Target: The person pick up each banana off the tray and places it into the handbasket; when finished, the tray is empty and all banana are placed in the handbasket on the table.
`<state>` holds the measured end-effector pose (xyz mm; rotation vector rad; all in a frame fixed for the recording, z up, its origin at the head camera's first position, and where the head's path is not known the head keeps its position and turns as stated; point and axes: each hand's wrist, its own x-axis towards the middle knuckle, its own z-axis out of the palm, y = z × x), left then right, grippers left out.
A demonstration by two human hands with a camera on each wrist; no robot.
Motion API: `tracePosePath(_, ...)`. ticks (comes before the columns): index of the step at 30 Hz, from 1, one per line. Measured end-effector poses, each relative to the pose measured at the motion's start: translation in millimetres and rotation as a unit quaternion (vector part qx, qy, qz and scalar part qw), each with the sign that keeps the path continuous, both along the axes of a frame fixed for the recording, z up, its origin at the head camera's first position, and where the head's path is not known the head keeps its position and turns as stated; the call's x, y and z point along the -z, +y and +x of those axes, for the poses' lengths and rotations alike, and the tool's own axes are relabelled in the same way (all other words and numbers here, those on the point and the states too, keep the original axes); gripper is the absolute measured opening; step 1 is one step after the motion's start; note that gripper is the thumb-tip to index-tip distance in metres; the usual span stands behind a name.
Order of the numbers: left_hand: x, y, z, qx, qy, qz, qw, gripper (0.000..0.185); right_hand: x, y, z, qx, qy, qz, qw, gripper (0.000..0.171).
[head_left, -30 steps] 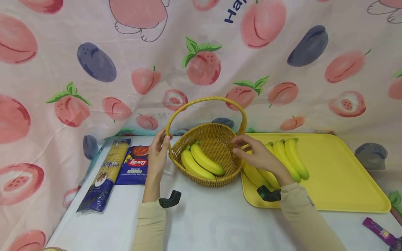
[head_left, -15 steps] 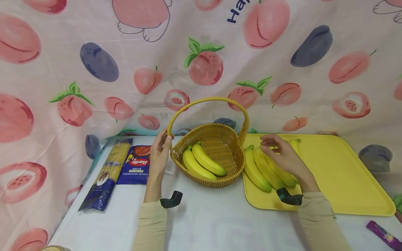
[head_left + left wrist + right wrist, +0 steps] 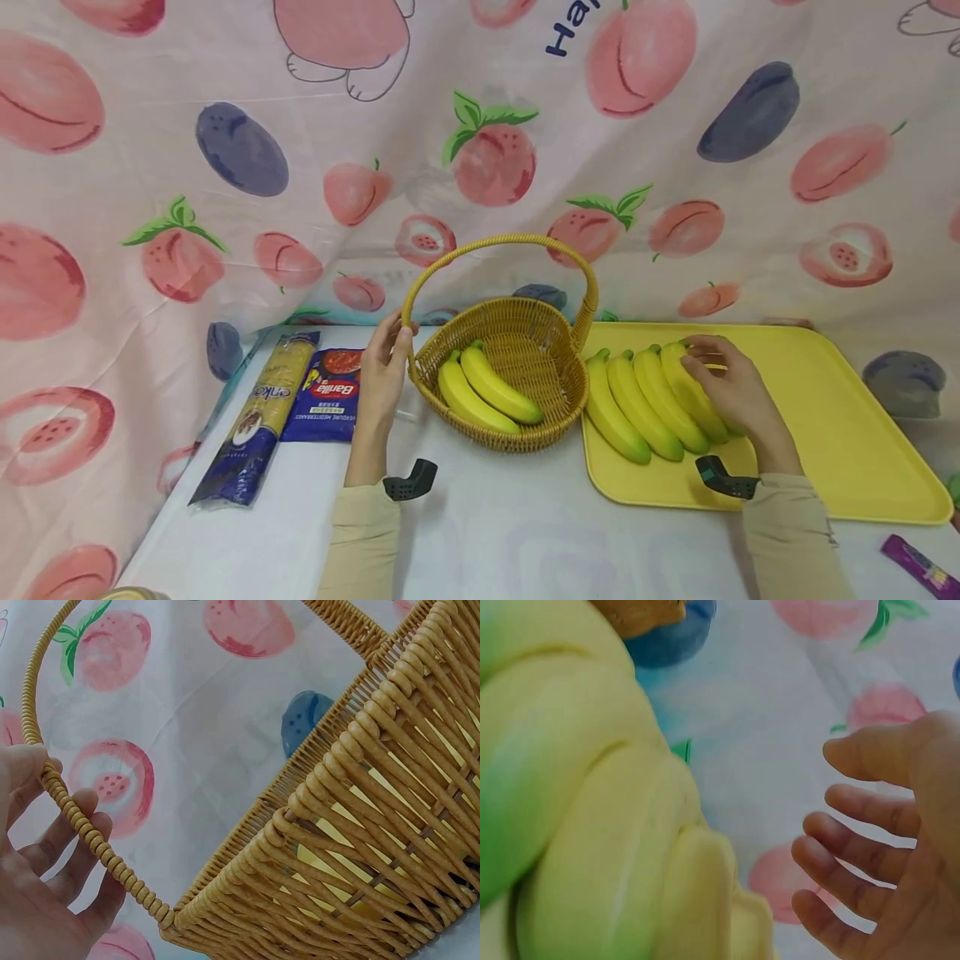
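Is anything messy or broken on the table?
Nothing stands out. Two bananas lie neatly in the basket, more bananas sit in a row on the yellow tray, and nothing is spilled or broken.

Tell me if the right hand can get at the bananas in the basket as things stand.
Probably yes. The right hand rests by the bananas on the tray, beside the basket. The basket is open on top, and the two bananas in the basket lie uncovered; only the arched handle spans above.

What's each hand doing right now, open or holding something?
Left hand: fingers curled round the basket handle, holding it.
Right hand: open, fingers spread, holding nothing; it rests at the banana bunch on the yellow tray.
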<state>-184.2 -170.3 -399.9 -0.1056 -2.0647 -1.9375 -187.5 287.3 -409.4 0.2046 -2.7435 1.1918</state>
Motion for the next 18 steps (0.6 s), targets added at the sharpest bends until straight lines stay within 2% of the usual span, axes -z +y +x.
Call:
tracePosePath(9,-2.7,2,0.6,0.011,0.000,0.004,0.9999,0.038,23.9,24,-6.3,0.037,-0.026,0.002,0.999,0.058)
tracePosePath(14,-15.8,5,8.9,0.012,-0.016,0.009,0.9998,0.040,33.7,30,-10.1,0.058,-0.038,0.002,0.998,0.062)
tracePosePath(18,-23.6,7,15.5,0.009,-0.021,0.006,0.9997,0.040,37.5,33,-12.4,0.063,-0.084,0.009,0.994,0.073)
